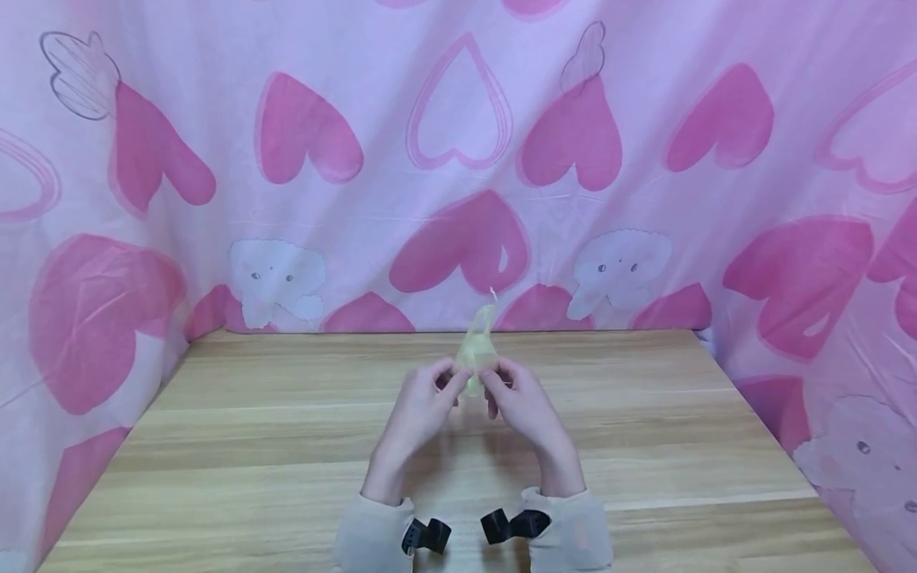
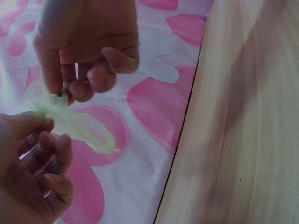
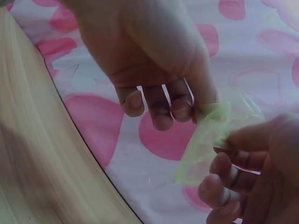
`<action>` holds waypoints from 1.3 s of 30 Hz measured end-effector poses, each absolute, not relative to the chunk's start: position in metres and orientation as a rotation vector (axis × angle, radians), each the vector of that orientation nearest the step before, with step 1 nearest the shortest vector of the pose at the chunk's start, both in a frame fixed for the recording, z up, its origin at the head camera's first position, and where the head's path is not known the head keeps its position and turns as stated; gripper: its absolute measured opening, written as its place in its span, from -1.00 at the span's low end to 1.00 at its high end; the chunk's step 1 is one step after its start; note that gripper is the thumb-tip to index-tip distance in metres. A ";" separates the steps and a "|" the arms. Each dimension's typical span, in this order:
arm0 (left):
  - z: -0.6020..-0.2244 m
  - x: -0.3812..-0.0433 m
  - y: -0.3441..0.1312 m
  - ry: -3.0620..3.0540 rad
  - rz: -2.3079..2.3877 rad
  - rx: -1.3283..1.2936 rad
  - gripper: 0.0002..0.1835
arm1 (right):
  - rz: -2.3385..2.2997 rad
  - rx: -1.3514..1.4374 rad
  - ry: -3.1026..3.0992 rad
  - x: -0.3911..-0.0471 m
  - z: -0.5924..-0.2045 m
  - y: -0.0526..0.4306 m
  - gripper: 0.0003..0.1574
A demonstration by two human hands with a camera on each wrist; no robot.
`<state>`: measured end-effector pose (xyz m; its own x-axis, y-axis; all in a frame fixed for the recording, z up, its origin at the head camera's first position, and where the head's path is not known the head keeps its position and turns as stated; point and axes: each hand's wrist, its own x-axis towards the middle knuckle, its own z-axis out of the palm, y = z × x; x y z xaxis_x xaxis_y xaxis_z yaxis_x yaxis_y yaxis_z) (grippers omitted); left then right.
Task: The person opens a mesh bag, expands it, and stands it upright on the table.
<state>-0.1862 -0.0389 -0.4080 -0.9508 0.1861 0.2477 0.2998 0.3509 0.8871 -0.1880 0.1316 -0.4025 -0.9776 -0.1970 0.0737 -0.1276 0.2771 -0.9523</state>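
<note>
Both hands meet over the middle of the table, pinching a small, sheer, pale yellow-green pouch (image 1: 478, 346) between thumbs and fingertips. My left hand (image 1: 426, 402) grips its left side, and my right hand (image 1: 523, 402) grips its right side close by. The pouch's far end points away from me, tapering to a thin white strand (image 1: 493, 295). In the left wrist view the crumpled material (image 2: 86, 128) stretches out past the fingertips. The right wrist view shows the see-through fabric (image 3: 201, 151) spread between the two hands. The other fingers curl loosely below.
A wooden table (image 1: 251, 446) lies beneath the hands. Behind it and along both sides hangs a pink curtain (image 1: 372, 103) printed with hearts and white animals. Black wrist cameras (image 1: 433, 535) are strapped over the pale sleeves (image 1: 573, 533).
</note>
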 end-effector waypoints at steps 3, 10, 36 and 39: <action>-0.410 -0.187 -0.038 -2.467 -1.637 -0.405 -0.70 | -1.870 -0.271 2.510 -0.188 -0.403 0.131 -0.76; -0.411 -0.188 -0.035 -2.393 -1.495 -0.316 -0.67 | -1.953 -0.154 2.562 -0.189 -0.401 0.129 -0.68; -0.413 -0.188 -0.031 -2.291 -1.443 -0.362 -0.57 | -1.963 -0.344 2.376 -0.191 -0.405 0.123 -0.67; -0.412 -0.187 -0.033 -2.321 -1.492 -0.385 -0.59 | -1.999 -0.340 2.405 -0.191 -0.405 0.122 -0.70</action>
